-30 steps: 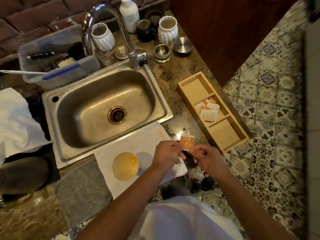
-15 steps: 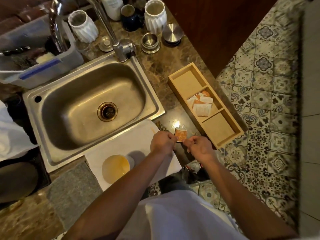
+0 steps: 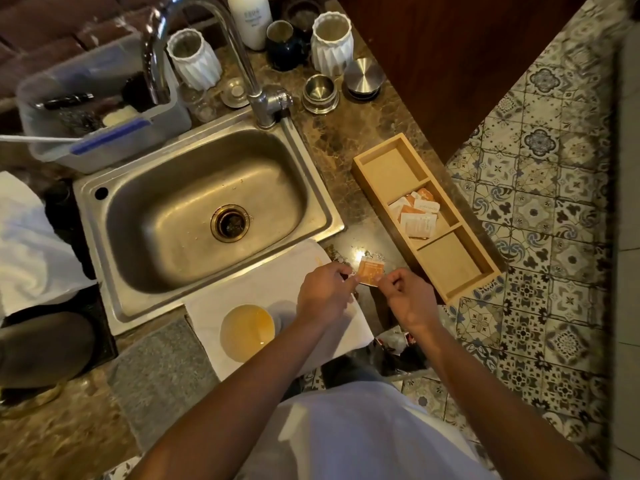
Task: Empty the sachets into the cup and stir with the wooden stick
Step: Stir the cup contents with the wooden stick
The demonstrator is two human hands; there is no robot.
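A small orange sachet (image 3: 371, 273) is pinched between both hands above the counter's front edge. My left hand (image 3: 325, 295) grips its left side, my right hand (image 3: 408, 299) its lower right corner. A yellowish cup (image 3: 247, 331) stands on a white cloth (image 3: 277, 289) below and left of my hands, holding pale liquid. Several more orange and white sachets (image 3: 417, 216) lie in the middle compartment of a wooden tray (image 3: 391, 147) to the right. No wooden stick is visible.
A steel sink (image 3: 204, 216) with a tap (image 3: 242, 64) fills the middle. Behind it stand white ribbed vases (image 3: 194, 58), metal cups (image 3: 320, 93), a bottle and a plastic tub (image 3: 100, 109). A grey pad (image 3: 156, 379) lies left of the cloth. Patterned floor tiles lie on the right.
The view shifted, so the scene sits lower and left in frame. Both hands stay on the sachet, my right hand now grips lower on it.
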